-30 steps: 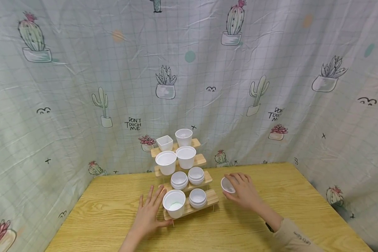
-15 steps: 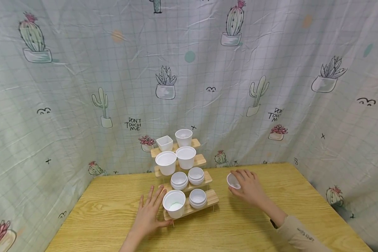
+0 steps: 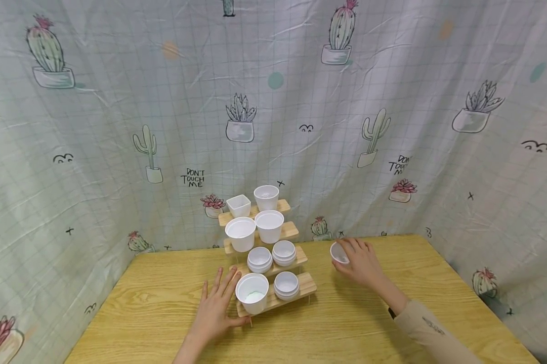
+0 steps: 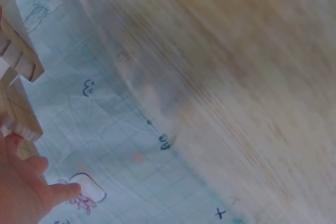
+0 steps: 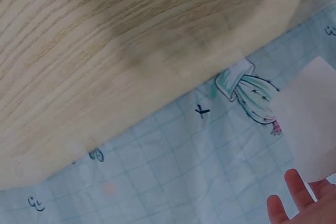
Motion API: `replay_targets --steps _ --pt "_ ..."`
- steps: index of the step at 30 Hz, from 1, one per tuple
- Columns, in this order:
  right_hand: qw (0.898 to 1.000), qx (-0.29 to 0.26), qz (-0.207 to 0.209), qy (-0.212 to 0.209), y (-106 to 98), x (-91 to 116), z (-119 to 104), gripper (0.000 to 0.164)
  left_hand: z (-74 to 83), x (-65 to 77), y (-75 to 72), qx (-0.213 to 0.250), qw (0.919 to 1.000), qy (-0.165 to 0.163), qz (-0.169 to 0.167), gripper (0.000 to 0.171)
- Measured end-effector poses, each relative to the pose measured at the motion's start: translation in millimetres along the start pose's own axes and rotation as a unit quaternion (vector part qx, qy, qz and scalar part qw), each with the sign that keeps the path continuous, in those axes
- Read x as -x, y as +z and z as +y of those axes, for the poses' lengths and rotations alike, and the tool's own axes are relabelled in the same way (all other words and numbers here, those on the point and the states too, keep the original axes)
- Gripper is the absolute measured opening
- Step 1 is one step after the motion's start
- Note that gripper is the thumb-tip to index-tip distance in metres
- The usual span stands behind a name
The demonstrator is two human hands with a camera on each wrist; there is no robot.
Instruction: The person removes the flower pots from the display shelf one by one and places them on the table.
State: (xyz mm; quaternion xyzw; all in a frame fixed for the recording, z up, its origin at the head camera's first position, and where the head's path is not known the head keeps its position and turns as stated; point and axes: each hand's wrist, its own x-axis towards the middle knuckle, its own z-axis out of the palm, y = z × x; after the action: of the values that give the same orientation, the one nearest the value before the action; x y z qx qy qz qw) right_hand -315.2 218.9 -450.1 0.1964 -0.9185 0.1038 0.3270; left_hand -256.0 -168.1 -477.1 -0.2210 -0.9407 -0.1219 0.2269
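My right hand grips a small white pot to the right of a tiered wooden stand; fingers cover part of its rim. In the right wrist view, the plain side of this pot shows beside the fingertips. Spread and mostly straight, the fingers of my left hand touch the stand's left end, with the thumb near its front leg. White pots fill the tiers: a square pot at the top left, and in the front row a taller pot with something pale green inside.
Two large pots, one of them a round pot, share the second tier from the top. Ridged small pots, like this front one, stand lower down. The wooden table ends at a cactus-print curtain behind.
My right hand has carried the small white pot a little to the right and toward the curtain. The left hand and the stand have kept their places.
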Motion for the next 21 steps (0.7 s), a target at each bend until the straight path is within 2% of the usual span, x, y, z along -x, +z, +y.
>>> replay_targets --steps 12,21 --pt "0.999 -0.001 -0.027 0.026 11.3 -7.6 6.5 0.056 0.3 -0.5 -1.5 0.0 1.0 -0.001 -0.004 0.112" --pt "1.0 0.003 -0.004 0.014 21.6 -15.5 10.7 0.057 -0.8 0.2 0.9 -0.011 0.9999 0.003 -0.003 0.111"
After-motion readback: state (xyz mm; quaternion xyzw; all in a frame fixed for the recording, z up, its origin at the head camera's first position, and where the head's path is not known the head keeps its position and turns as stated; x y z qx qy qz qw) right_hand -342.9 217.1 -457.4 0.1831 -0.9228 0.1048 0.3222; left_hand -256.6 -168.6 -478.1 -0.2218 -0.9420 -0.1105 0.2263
